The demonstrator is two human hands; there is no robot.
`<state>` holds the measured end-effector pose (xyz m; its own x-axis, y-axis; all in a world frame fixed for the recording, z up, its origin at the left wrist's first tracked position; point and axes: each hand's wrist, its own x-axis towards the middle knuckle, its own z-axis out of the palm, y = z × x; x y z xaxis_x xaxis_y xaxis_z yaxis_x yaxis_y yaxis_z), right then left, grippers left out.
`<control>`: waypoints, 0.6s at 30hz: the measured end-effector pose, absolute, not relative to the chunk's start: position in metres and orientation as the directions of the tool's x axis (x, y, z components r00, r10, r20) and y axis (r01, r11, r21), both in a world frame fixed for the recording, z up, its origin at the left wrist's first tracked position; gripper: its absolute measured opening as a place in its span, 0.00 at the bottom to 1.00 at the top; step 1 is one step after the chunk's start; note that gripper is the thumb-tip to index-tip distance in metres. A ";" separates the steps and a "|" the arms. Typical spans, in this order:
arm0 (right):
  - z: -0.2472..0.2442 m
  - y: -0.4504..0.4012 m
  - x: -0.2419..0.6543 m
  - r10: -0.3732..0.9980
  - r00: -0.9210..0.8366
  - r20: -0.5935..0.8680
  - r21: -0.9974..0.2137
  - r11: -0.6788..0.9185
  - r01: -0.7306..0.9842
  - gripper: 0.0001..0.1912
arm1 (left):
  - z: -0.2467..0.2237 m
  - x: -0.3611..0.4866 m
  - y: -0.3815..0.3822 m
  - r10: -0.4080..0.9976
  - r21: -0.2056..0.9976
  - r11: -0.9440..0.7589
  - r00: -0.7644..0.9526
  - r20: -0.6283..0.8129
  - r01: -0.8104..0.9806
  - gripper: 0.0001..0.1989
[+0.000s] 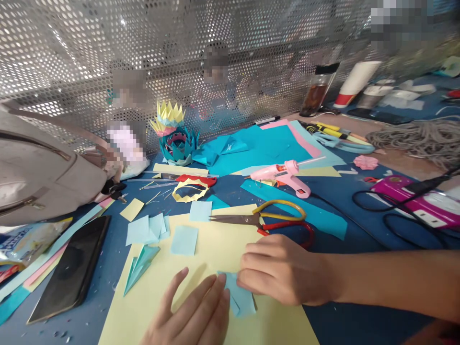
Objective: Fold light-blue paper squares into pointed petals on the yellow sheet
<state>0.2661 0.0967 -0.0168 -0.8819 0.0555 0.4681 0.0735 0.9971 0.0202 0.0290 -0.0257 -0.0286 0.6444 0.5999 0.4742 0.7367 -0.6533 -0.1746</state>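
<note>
A light-blue paper piece (245, 296) lies near, on a yellow sheet (138, 309). The left hand (196, 311) touches its left side, fingers extended, one spread away; the right hand (283, 270) curls over its right, any pinch hidden. Scissors (256, 219) lie just farther.

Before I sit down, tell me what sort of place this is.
Probably a papercraft worktable: a pink glue gun, scissors and a spiky blue folded-paper piece are all on it.
</note>
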 end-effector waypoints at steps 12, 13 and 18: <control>-0.012 0.094 0.264 -0.012 -0.890 0.456 0.033 0.999 0.004 0.17 | -0.038 0.034 -0.029 0.582 -0.136 -0.659 0.617 0.530 0.739 0.20; -0.013 0.094 0.264 -0.010 -0.892 0.452 0.031 1.000 0.005 0.18 | -0.038 0.034 -0.028 0.582 -0.140 -0.658 0.618 0.529 0.740 0.21; -0.013 0.095 0.263 -0.015 -0.893 0.450 0.069 0.997 0.018 0.16 | -0.030 0.029 -0.024 0.565 -0.204 -0.673 0.672 0.479 0.711 0.16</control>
